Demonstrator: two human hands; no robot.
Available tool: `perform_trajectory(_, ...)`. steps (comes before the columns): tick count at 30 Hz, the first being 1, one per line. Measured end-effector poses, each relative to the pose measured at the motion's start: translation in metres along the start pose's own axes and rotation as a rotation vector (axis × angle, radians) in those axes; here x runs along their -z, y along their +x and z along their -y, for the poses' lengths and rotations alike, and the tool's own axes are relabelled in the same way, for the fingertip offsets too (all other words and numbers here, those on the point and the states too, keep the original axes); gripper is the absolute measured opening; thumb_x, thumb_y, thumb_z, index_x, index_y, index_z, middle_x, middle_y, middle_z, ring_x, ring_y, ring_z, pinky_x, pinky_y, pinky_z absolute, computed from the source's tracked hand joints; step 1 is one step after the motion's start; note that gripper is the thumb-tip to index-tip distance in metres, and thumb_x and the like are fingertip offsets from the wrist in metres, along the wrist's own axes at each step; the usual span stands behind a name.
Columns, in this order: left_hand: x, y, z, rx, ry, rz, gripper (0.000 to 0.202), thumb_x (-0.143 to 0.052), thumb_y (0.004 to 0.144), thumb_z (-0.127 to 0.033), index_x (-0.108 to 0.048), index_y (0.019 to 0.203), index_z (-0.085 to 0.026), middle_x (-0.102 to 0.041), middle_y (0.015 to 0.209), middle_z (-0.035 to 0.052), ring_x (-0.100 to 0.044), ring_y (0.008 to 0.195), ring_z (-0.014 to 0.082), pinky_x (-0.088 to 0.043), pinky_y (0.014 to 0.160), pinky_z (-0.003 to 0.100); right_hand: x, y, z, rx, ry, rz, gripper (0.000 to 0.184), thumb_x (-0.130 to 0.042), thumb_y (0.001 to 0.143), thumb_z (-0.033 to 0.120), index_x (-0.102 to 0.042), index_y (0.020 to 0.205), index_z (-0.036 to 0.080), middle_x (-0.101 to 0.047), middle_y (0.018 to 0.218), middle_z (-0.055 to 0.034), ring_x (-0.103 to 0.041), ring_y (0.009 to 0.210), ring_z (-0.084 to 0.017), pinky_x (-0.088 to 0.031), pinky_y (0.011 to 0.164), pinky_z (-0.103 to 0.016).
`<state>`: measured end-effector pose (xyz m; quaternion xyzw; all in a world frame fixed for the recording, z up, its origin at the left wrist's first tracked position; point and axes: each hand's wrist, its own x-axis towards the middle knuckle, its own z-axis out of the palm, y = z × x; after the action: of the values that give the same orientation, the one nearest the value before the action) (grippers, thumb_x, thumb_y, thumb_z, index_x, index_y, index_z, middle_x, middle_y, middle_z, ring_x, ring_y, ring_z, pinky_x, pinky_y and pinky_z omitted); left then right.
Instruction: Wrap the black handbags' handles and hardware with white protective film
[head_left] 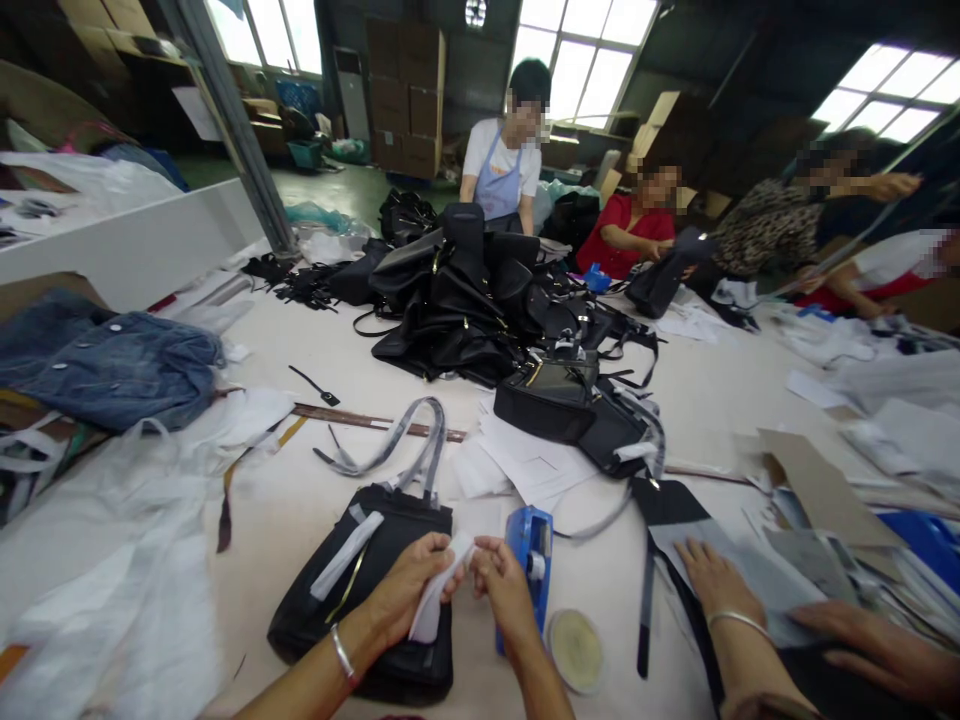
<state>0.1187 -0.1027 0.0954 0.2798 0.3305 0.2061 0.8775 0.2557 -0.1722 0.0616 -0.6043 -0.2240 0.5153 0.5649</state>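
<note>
head view: your left hand (405, 592) and right hand (504, 585) both pinch the white strip (433, 608), over the black bag (352, 600). it looks light, floppy, easily creased; hold it near the ends.

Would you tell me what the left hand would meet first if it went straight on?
Probably the right hand, pinching the same white strip the left hand holds; the blue tape dispenser lies beyond.

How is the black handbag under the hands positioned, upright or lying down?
Lying down: the black handbag rests flat on the table, its wrapped handles sprawled beyond it.
</note>
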Motion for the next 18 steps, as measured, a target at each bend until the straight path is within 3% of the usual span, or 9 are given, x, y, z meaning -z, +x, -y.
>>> perform_trajectory(5,-0.011,0.004,0.011,-0.228,0.384,-0.047,0.024,-0.063,0.081,-0.035,-0.046,0.09,-0.02,-0.063,0.066,-0.0009,-0.054,0.056,0.0111,-0.038,0.053,0.02,-0.002,0.002,0.022,0.036,-0.232,0.085,0.033,-0.055,0.083,0.05,-0.059,0.086,0.018,-0.055,0.056,0.003,-0.05,0.049,-0.012,-0.039,0.047,-0.022)
perform_trajectory(8,-0.015,0.005,0.014,-0.322,0.543,-0.128,0.025,-0.062,0.081,-0.035,-0.045,0.092,-0.02,-0.065,0.071,-0.0004,-0.056,0.061,0.0123,-0.041,0.058,0.022,-0.006,0.004,0.027,0.109,-0.368,0.067,0.028,-0.054,0.084,0.045,-0.058,0.079,0.018,-0.057,0.058,0.0029,-0.053,0.053,-0.013,-0.041,0.05,-0.023)
perform_trajectory(12,-0.013,-0.003,0.013,-0.163,0.444,-0.161,0.042,-0.063,0.079,-0.046,-0.044,0.104,-0.019,-0.066,0.075,0.0026,-0.057,0.057,0.0136,-0.043,0.056,0.025,-0.003,0.005,0.029,0.131,-0.337,0.076,0.027,-0.054,0.084,0.044,-0.06,0.084,0.018,-0.059,0.065,0.002,-0.055,0.055,-0.014,-0.043,0.051,-0.024)
perform_trajectory(15,-0.009,-0.017,0.009,-0.003,0.349,-0.024,0.045,-0.053,0.083,-0.055,-0.052,0.103,-0.014,-0.067,0.08,0.0078,-0.06,0.062,0.0152,-0.044,0.059,0.026,0.0,0.006,0.026,0.118,-0.264,0.023,0.03,-0.057,0.081,0.047,-0.062,0.089,0.018,-0.058,0.064,0.0018,-0.052,0.052,-0.013,-0.041,0.047,-0.024)
perform_trajectory(18,-0.004,-0.03,0.007,0.029,0.285,0.055,0.045,-0.05,0.086,-0.055,-0.059,0.099,-0.012,-0.067,0.084,0.0104,-0.06,0.07,0.0158,-0.045,0.065,0.026,-0.004,0.003,0.017,0.106,-0.148,-0.07,0.039,-0.062,0.077,0.049,-0.062,0.097,0.016,-0.058,0.064,0.0015,-0.051,0.049,-0.013,-0.04,0.045,-0.024)
